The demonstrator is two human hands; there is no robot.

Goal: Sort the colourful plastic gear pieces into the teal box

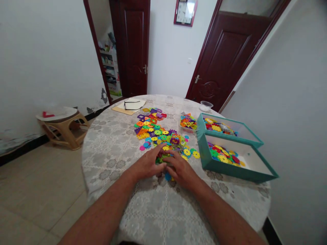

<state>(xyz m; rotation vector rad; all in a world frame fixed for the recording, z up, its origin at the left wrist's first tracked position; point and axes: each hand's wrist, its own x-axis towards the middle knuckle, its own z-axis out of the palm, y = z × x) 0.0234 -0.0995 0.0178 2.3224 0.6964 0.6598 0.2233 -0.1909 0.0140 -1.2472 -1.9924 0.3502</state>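
My left hand (pixel 150 162) and my right hand (pixel 179 167) meet near the middle of the table, fingers curled in towards each other. Between them shows a small cluster of green and red plastic interlocking discs (pixel 160 157), partly covered by the fingers. How those pieces join is too small to tell. Just beyond the hands spreads a loose pile of notched plastic discs (pixel 157 132) in yellow, green, orange, purple and blue. Below the fingertips lies a blue disc (pixel 168 176), and yellow discs (pixel 196 154) lie to the right.
Two teal boxes (pixel 237 173) holding more pieces stand at the right. Behind the pile are a clear tray of small pieces (pixel 188 121) and a clear bowl (pixel 206 104). Eyeglasses (pixel 133 105) rest on paper at the back left. A stool (pixel 65 131) stands left of the table.
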